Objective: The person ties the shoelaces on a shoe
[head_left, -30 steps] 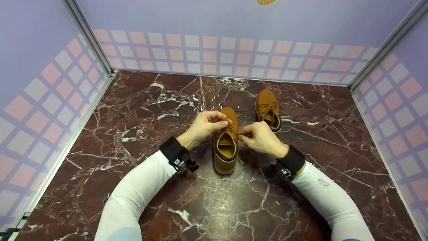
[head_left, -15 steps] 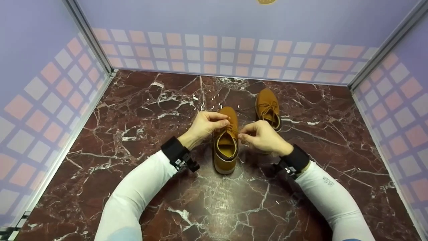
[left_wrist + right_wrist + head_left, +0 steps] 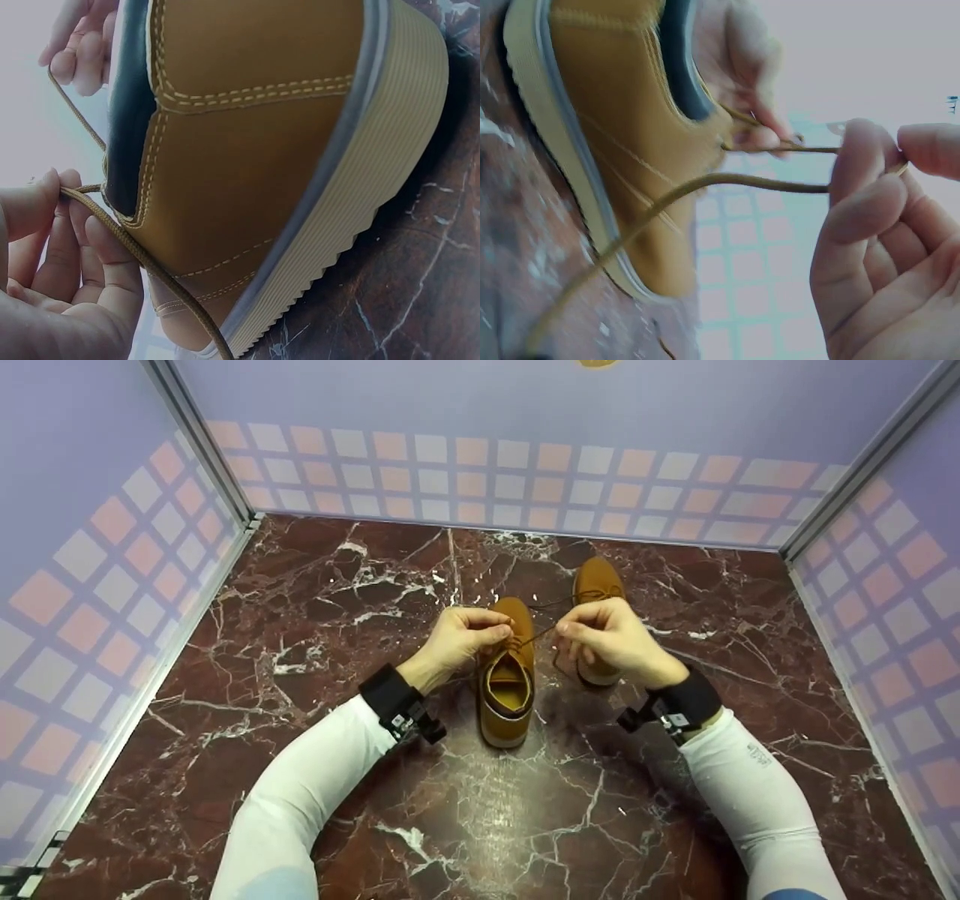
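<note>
A tan lace-up shoe [image 3: 510, 727] stands upright on the floor between the two hands, toe pointing away. My left hand [image 3: 461, 641] pinches a brown shoelace [image 3: 142, 255] between thumb and forefinger, over the lacing on the left side; one length of it droops past the shoe's side. My right hand [image 3: 611, 641] pinches another stretch of lace [image 3: 772, 184] right of the shoe. In the head view that stretch runs taut from the eyelets to the right fingers. A loose length hangs below the right hand and crosses the shoe's side in the right wrist view.
A matching tan shoe [image 3: 598, 574] stands to the right, partly hidden behind the right hand, its lace trailing left. The floor [image 3: 360, 810] is dark red marble-patterned. Purple panels with pink and white squares [image 3: 430, 451] enclose the back and sides.
My right hand has moved up and to the right from beside the shoe, drawing the lace out straight. It now covers part of the second shoe. The left hand has stayed nearly still.
</note>
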`<move>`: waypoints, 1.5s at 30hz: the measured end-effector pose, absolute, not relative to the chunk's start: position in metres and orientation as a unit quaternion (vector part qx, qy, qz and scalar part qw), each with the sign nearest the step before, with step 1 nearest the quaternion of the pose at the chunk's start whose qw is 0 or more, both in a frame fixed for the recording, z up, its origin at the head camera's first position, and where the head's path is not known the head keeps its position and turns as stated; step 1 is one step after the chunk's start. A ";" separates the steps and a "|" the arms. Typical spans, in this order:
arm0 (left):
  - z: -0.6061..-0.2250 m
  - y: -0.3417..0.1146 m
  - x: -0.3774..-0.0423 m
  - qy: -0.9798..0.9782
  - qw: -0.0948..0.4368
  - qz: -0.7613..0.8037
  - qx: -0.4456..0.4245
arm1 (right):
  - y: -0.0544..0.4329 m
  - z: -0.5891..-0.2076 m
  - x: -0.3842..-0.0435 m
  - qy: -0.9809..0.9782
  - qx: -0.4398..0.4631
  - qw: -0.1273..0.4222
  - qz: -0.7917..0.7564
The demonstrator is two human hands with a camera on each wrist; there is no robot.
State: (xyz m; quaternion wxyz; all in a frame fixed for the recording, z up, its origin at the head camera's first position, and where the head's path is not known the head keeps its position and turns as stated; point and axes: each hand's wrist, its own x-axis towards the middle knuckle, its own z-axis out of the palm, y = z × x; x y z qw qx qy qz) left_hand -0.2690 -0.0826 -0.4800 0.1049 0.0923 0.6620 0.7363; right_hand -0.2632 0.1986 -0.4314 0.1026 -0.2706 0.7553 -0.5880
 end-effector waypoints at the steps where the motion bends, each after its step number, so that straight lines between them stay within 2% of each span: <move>1: -0.480 -0.083 -0.269 0.662 0.104 0.736 0.093 | 0.199 -0.429 -0.264 0.763 -0.266 0.091 -0.582; 5: -0.478 -0.082 -0.268 0.665 0.095 0.735 0.093 | 0.196 -0.420 -0.267 0.794 -0.272 0.031 -0.542; 15: -0.476 -0.082 -0.265 0.693 0.073 0.707 0.121 | 0.180 -0.403 -0.283 0.823 -0.302 -0.168 -0.450; 20: -0.474 -0.082 -0.262 0.703 0.061 0.695 0.136 | 0.164 -0.395 -0.293 0.821 -0.335 -0.211 -0.412; 25: -0.469 -0.080 -0.258 0.729 0.025 0.665 0.158 | 0.148 -0.388 -0.303 0.834 -0.348 -0.192 -0.383; 38: -0.468 -0.080 -0.258 0.760 -0.014 0.630 0.156 | 0.091 -0.374 -0.322 0.862 -0.398 -0.052 -0.310; 42: -0.467 -0.079 -0.257 0.750 -0.019 0.646 0.137 | 0.069 -0.378 -0.323 0.856 -0.450 -0.027 -0.255; 45: -0.465 -0.079 -0.255 0.782 -0.045 0.609 0.124 | 0.059 -0.382 -0.319 0.844 -0.499 -0.016 -0.196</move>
